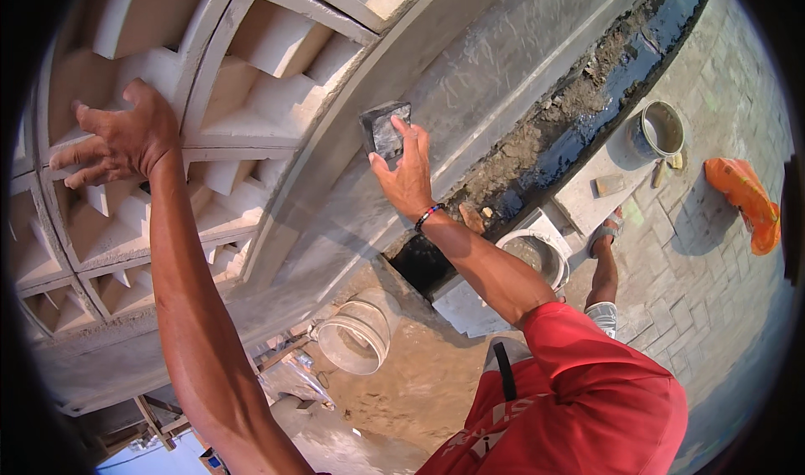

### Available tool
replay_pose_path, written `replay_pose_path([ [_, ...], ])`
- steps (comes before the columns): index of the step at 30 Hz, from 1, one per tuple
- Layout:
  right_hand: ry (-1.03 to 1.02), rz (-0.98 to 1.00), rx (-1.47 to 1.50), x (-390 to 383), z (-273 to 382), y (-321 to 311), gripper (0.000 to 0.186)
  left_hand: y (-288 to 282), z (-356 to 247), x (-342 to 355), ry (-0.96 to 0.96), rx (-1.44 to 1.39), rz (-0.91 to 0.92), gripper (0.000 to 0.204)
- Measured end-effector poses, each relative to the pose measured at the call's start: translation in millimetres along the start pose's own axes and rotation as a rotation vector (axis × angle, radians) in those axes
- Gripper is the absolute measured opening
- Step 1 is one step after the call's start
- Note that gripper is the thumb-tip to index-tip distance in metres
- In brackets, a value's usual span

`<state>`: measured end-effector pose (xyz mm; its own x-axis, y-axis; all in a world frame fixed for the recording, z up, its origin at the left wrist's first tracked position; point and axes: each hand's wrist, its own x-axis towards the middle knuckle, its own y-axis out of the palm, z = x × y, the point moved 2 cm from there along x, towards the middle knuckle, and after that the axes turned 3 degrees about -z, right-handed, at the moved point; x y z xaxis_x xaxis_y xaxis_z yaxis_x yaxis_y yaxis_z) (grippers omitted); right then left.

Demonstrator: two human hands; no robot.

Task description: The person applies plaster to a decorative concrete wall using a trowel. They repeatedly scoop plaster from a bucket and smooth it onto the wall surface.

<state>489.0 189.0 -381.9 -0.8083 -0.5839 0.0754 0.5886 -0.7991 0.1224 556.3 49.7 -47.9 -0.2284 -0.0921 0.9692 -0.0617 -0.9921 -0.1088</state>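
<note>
My left hand (126,140) reaches up to the pale breeze-block wall (189,98), its fingers spread over one of the openwork blocks and nothing held. In my right hand (409,173) is a dark square block (386,131) with grey smears on its face, gripped by thumb and fingers. The block is at the smooth grey plastered band (470,81) below the openwork. Whether it is foam, stone or plastic I cannot tell. A beaded bracelet circles my right wrist.
A drain ditch (579,131) with dark water and rubble runs along the wall's foot. Buckets stand at a plank (599,181), under my right arm, and on sandy ground, where a white bucket (352,337) sits. An orange bag (742,202) lies on the paving (671,274).
</note>
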Motion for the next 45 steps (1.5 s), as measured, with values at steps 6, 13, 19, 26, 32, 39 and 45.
replay_pose_path([
  [6,-0.002,-0.396,0.197,83.9,10.5,-65.7,0.065,-1.9,16.0,11.4,0.013,0.08,-0.025,0.076],
  [13,0.094,-0.328,0.119,56.4,18.4,0.0,0.071,8.4,16.0,7.6,0.014,0.027,-0.047,0.075],
  [19,0.245,0.074,0.191,-59.5,2.1,10.9,0.069,10.5,14.1,4.1,0.007,0.031,-0.017,0.076],
  [26,0.082,-0.331,0.203,64.8,18.7,-31.6,0.075,3.4,23.8,5.9,0.014,0.016,0.006,0.078],
  [32,0.045,-0.191,0.085,-57.5,13.8,68.1,0.079,1.2,-4.9,0.2,-0.019,-0.084,0.03,0.079],
  [39,0.201,-0.243,0.255,0.9,16.4,-6.3,0.074,0.8,17.2,5.1,-0.003,-0.033,-0.006,0.075],
  [45,0.038,-0.308,0.194,-5.1,12.2,48.6,0.08,7.2,16.5,5.9,0.0,-0.088,0.001,0.075],
])
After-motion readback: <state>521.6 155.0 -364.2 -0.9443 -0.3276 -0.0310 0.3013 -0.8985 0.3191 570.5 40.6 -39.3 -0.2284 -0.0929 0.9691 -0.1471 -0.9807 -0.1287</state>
